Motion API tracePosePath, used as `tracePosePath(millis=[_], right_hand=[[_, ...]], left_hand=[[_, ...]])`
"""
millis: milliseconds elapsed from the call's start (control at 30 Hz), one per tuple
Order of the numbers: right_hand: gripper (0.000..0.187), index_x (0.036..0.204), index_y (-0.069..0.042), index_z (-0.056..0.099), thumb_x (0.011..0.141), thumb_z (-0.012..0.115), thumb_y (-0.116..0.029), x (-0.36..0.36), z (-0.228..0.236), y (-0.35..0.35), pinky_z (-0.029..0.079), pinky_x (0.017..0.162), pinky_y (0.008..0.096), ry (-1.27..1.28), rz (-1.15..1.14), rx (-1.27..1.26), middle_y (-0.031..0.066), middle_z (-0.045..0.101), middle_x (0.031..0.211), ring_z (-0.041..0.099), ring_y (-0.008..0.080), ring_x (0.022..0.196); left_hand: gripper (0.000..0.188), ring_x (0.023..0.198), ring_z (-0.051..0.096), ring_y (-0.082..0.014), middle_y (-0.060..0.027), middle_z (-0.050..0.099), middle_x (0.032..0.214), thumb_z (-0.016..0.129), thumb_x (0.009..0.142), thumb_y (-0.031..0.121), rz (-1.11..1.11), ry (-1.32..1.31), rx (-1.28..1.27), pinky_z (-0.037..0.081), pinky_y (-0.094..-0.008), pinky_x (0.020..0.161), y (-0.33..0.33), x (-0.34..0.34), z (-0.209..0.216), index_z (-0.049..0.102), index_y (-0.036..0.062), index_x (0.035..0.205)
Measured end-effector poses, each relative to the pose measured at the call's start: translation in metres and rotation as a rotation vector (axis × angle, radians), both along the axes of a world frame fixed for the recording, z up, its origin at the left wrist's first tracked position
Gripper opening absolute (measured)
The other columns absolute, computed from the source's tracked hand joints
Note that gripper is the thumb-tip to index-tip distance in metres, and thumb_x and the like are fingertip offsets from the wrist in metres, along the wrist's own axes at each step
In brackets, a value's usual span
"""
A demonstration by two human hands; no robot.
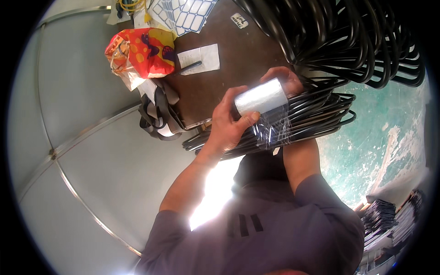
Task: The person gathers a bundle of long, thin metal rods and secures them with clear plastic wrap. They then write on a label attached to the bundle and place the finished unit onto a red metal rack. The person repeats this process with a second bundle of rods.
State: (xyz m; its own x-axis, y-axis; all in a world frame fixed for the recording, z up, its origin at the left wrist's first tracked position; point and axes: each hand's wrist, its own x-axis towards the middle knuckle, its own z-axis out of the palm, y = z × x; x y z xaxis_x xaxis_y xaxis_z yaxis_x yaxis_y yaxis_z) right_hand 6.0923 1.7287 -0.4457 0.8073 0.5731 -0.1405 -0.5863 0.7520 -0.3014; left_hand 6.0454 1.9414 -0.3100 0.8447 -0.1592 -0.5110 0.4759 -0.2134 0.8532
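I see both hands, left hand (227, 126) and right hand (285, 79), clamped on the shiny clear-film roll (260, 97); slack film could tear against the bundled black tubes (316, 117).

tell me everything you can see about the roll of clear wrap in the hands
The roll of clear wrap is a short cylinder, shiny silvery-white, lying roughly level and tilted slightly up to the right. The left hand grips its near end with the thumb across the front; the right hand holds the far end. A glossy transparent sheet runs down from it around the bundle of black cable just below.
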Motion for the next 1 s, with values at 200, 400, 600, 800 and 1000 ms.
tracePosePath(millis=[200,400,600,800,1000], right_hand=[[0.044,0.118,0.007,0.072,0.077,0.065,-0.007,0.004,0.008,0.001,0.066,0.088,0.0382,-0.140,-0.089,-0.355,0.0211,0.079,0.106,0.079,0.0265,0.093],[0.036,0.124,0.010,0.071,0.090,0.062,0.002,0.006,-0.024,-0.002,0.067,0.089,0.0377,-0.138,-0.060,-0.288,0.0217,0.079,0.108,0.079,0.0247,0.096],[0.050,0.137,0.008,0.064,0.097,0.079,-0.019,-0.029,-0.044,0.013,0.066,0.094,0.0394,-0.111,-0.282,-0.076,0.0219,0.076,0.120,0.077,0.0245,0.105],[0.067,0.141,0.006,0.061,0.104,0.062,-0.049,-0.074,-0.013,-0.006,0.060,0.096,0.0305,0.017,-0.173,-0.343,0.0162,0.072,0.127,0.072,0.0174,0.109],[0.031,0.130,-0.003,0.069,0.099,0.066,-0.008,-0.172,-0.055,-0.044,0.050,0.105,0.0502,-0.949,-0.445,-1.701,0.0177,0.072,0.125,0.066,0.0416,0.117]], left_hand=[[0.091,0.122,0.062,-0.0226,-0.0138,0.061,0.133,0.094,0.084,0.040,-0.158,-0.139,0.178,0.051,-0.0363,0.104,0.003,0.000,-0.002,0.046,0.0016,0.151],[0.099,0.117,0.072,-0.0383,-0.0250,0.070,0.124,0.096,0.078,0.026,-0.111,-0.199,0.307,0.056,-0.0458,0.102,0.000,-0.014,-0.020,0.035,0.0025,0.153],[0.094,0.113,0.074,-0.0399,-0.0245,0.074,0.114,0.090,0.087,0.034,-0.161,-0.195,0.561,0.057,-0.0433,0.097,-0.010,-0.019,0.000,0.033,0.0031,0.155],[0.075,0.099,0.074,-0.0340,-0.0213,0.075,0.108,0.088,0.089,0.031,-0.187,-0.247,0.596,0.058,-0.0419,0.088,-0.009,-0.015,0.005,0.051,0.0054,0.149],[0.041,0.095,0.073,-0.0301,-0.0143,0.074,0.104,0.085,0.091,0.024,-0.215,-0.362,0.544,0.058,-0.0398,0.084,-0.007,-0.013,-0.002,0.073,0.0051,0.125]])
